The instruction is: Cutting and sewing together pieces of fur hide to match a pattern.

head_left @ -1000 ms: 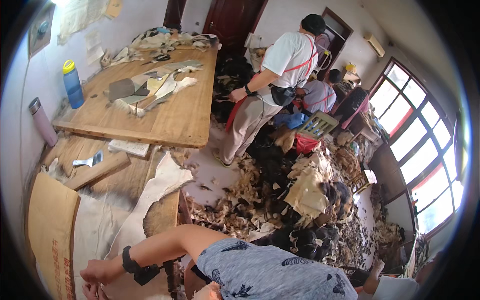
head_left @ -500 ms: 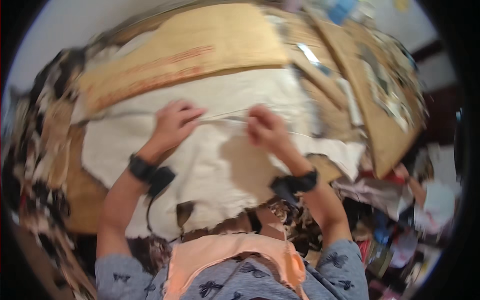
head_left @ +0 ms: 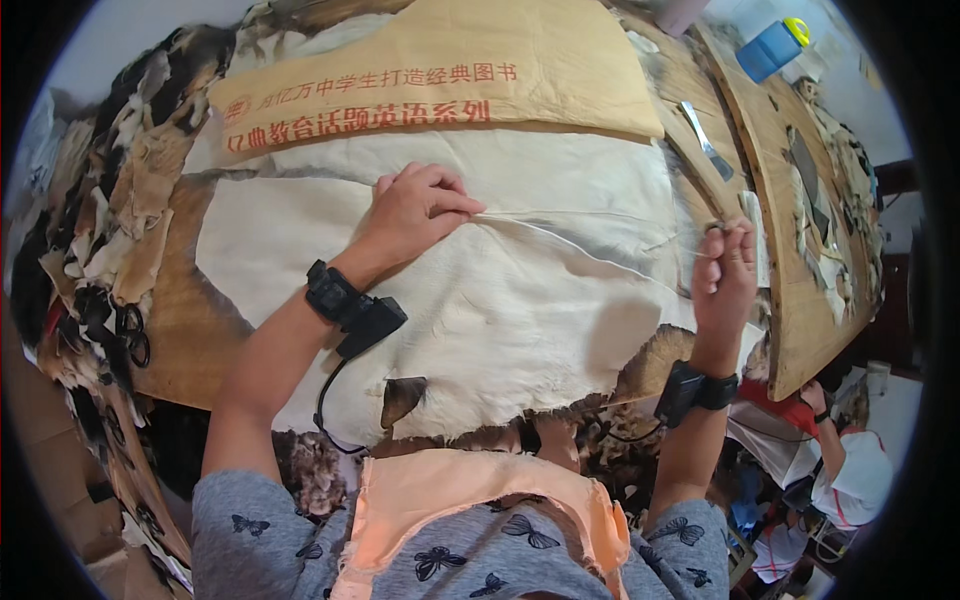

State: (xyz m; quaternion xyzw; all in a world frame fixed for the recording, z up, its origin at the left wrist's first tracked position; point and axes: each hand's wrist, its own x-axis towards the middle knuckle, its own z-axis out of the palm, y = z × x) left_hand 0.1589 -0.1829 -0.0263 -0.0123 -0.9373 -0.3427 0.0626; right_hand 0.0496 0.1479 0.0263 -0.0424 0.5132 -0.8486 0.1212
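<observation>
Cream hides (head_left: 480, 310), skin side up with dark fur at their edges, lie across the table before me. Along a seam between two pieces, my left hand (head_left: 420, 205) pinches the hide's edge between thumb and fingers. Well to the right, my right hand (head_left: 728, 265) is raised, its fingertips pressed together on a fine pale thread (head_left: 600, 232) that runs back toward the seam. A small dark band shows at a right finger. Whether a needle is in those fingers is too small to tell. Both wrists wear black strapped devices.
A tan paper pattern (head_left: 430, 85) with red print covers the hides' far part. A knife-like metal tool (head_left: 706, 140) lies at right, before a raised wooden board (head_left: 755, 170). Scissors (head_left: 132, 335) and fur scraps (head_left: 150, 200) are left; a blue bottle (head_left: 770, 50) is far right. Another person (head_left: 800, 430) sits lower right.
My right hand has moved far to the right, away from the seam, drawing the thread out. The left hand has shifted right along the seam. My view has shifted somewhat too.
</observation>
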